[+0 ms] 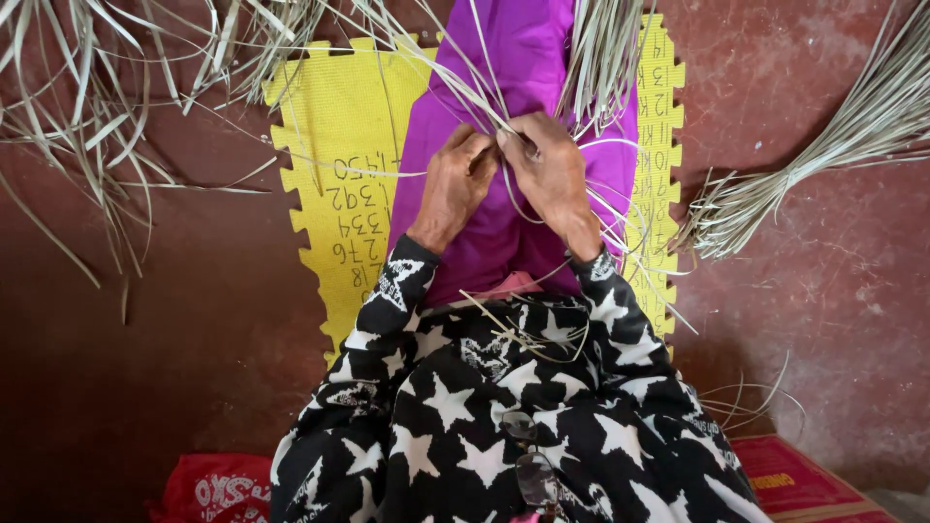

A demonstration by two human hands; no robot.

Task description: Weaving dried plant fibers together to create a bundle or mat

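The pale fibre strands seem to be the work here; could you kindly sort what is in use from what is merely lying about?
In use:
left hand
right hand
thin pale strands pinched between both hands
purple cloth beneath them

Lying about:
yellow foam mat
strand bundle
scattered dry strips
red bag
eyeglasses

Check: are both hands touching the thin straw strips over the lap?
Touching. Head view shows left hand and right hand pinching the straw strips between their fingers.

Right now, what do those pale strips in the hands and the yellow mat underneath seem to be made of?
Pale strips: likely dried palm leaf or grass; thin, matte, bending in curves.
Yellow mat: probably foam; dull surface, toothed interlocking edge.
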